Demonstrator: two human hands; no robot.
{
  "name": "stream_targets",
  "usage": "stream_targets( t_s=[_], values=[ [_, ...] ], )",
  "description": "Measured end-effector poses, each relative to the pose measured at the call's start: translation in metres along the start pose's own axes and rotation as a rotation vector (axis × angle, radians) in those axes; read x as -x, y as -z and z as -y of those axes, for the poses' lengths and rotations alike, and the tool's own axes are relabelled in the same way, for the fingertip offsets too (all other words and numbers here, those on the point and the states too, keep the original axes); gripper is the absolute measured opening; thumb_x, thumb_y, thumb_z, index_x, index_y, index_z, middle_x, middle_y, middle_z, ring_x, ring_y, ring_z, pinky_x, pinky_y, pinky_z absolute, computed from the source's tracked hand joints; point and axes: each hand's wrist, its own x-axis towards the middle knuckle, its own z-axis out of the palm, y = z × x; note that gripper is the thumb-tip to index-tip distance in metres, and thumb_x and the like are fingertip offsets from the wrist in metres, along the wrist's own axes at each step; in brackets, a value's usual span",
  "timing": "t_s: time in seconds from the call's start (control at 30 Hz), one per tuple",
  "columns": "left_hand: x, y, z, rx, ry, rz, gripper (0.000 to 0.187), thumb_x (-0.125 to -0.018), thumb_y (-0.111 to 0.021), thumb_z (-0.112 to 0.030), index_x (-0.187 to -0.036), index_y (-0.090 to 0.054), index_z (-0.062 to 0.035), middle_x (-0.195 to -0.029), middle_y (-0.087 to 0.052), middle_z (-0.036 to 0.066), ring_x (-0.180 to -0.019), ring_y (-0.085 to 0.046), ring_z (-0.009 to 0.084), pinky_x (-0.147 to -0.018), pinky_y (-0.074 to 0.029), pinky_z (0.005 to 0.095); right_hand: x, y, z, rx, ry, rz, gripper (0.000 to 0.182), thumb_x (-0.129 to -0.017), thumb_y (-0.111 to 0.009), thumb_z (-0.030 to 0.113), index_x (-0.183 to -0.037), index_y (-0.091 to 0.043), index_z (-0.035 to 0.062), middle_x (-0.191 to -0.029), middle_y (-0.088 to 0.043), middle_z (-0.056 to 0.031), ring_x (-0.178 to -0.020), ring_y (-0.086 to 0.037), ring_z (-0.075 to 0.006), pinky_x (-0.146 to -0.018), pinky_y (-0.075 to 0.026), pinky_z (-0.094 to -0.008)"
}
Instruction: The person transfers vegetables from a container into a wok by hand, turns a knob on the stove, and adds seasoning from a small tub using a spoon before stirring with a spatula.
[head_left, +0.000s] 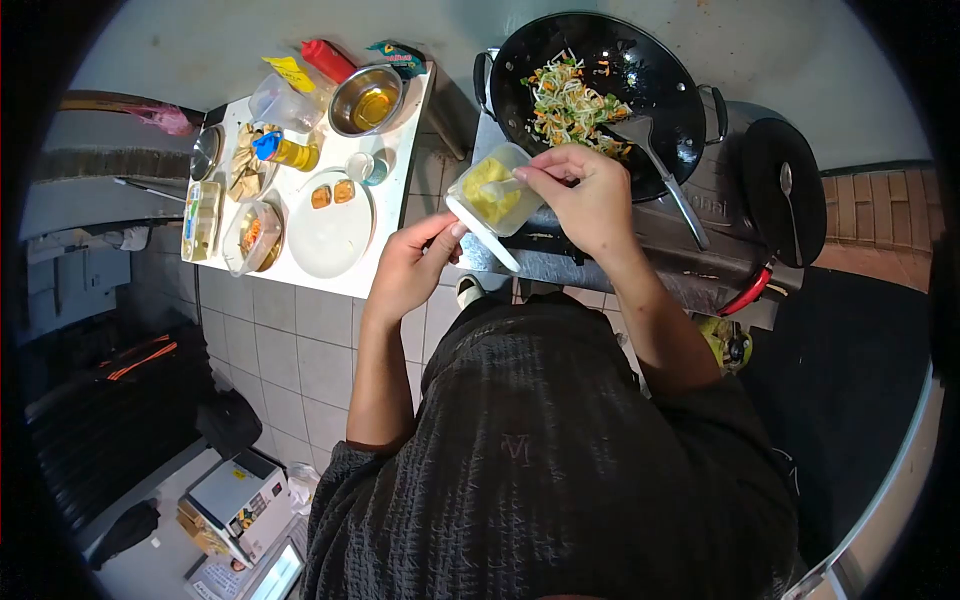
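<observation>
My left hand [418, 262] grips a small clear plastic container [516, 217] by its white lid [485, 236], which hangs open at the container's near side. Yellow powder [488, 191] fills part of it. A small pale spoon [497, 188] dips into the powder, its handle pinched between the fingers of my right hand [583, 196]. Just beyond the hands, a large black wok [660, 100] holds sliced vegetables and bean sprouts [570, 103]. A metal spatula [672, 185] rests in the wok, with its handle over the near rim.
On the white table [290, 278] at the left are a plate [330, 240] with two brown pieces, a metal bowl [366, 100], a glass [367, 168], a yellow bottle [295, 154] and plastic containers. A black lid [770, 190] with a spoon lies right of the wok.
</observation>
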Motion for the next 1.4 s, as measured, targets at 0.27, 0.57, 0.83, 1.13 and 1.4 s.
stream_targets(
  t_s=[0.27,0.57,0.83,1.13,1.4],
  values=[
    [-0.012,0.012,-0.001,0.163,0.077,0.07,0.022,-0.096,-0.052,-0.02,-0.101,-0.063,-0.0025,-0.07,-0.054,-0.002,-0.063,-0.051,0.0057,-0.057,-0.042,0.0206,-0.028,0.036,0.027,-0.367,0.062,-0.201,0.013,-0.076,-0.072,0.001,-0.084,-0.064,-0.0055,-0.084,-0.069,-0.0122,-0.075,-0.065,-0.013,-0.069,-0.051,-0.0219],
    [-0.009,0.021,0.003,0.168,0.053,0.099,0.023,-0.096,-0.051,-0.019,-0.102,-0.064,-0.0008,-0.071,-0.055,-0.002,-0.064,-0.05,0.006,-0.059,-0.043,0.0205,-0.085,0.079,0.064,0.084,0.43,-0.601,0.02,-0.075,-0.076,0.01,-0.088,-0.067,-0.003,-0.076,-0.068,-0.0046,-0.071,-0.059,-0.0051,-0.066,-0.046,-0.0183],
    [-0.004,0.032,-0.005,0.133,0.071,0.075,0.019,-0.096,-0.05,-0.016,-0.095,-0.061,-0.001,-0.072,-0.054,-0.001,-0.066,-0.05,0.0074,-0.062,-0.043,0.0224,-0.102,0.085,0.091,0.387,0.701,-0.779,0.016,-0.073,-0.078,0.017,-0.082,-0.072,0.0043,-0.073,-0.068,-0.0013,-0.069,-0.06,-0.0056,-0.069,-0.047,-0.0216],
    [-0.005,0.036,-0.007,0.152,0.05,0.051,0.018,-0.096,-0.049,-0.016,-0.092,-0.06,-0.0018,-0.072,-0.054,0.0,-0.067,-0.052,0.0095,-0.065,-0.042,0.0242,-0.109,0.088,0.068,0.469,0.827,-0.789,0.014,-0.074,-0.077,0.019,-0.08,-0.072,0.0079,-0.071,-0.069,0.0,-0.066,-0.061,-0.0088,-0.071,-0.045,-0.0244],
    [-0.014,0.032,-0.002,0.16,-0.003,0.098,0.022,-0.096,-0.051,-0.018,-0.098,-0.063,0.0005,-0.072,-0.055,-0.001,-0.067,-0.051,0.0073,-0.064,-0.044,0.0221,-0.063,0.06,0.074,-0.086,0.429,-0.157,0.01,-0.075,-0.075,0.012,-0.081,-0.07,0.0044,-0.074,-0.068,-0.0019,-0.066,-0.058,-0.0035,-0.059,-0.046,-0.0195]
  ],
)
